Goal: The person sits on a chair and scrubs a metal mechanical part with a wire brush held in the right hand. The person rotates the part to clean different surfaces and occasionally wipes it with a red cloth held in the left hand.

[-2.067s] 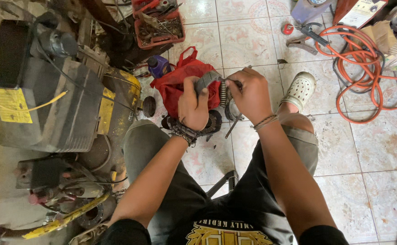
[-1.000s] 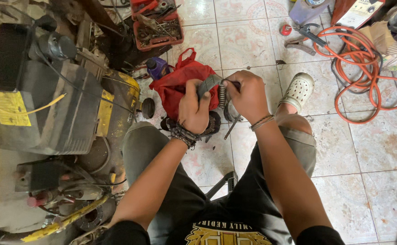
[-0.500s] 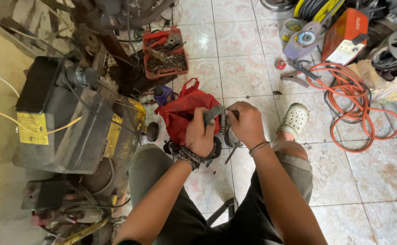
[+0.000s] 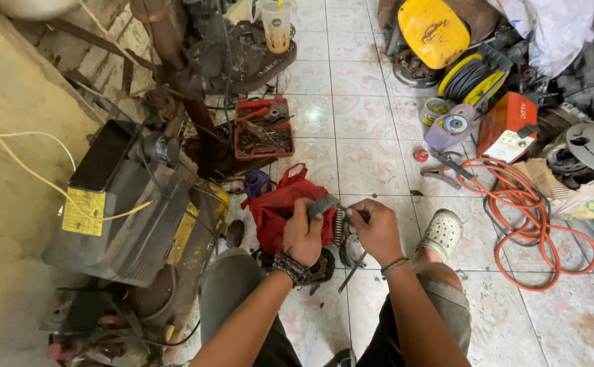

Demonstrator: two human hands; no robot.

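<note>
Head view is tilting up over the tiled floor [image 4: 371,149] while the left hand [image 4: 302,234] keeps clamping the grey metal part [image 4: 322,204] above the red bag [image 4: 276,211] and the right hand [image 4: 377,228] keeps pinching its coiled end.

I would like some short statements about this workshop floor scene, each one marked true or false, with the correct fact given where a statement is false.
1. The left hand grips a grey curved part. True.
2. The red bag hangs on the wall. False: it lies on the tiled floor, just behind the hands.
3. An orange hose lies coiled on the floor on the person's right. True.
4. The right hand rests on the light-coloured shoe. False: it is raised beside the left hand, at a metal spring.
5. The red tray of tools stands beyond the red bag. True.
</note>
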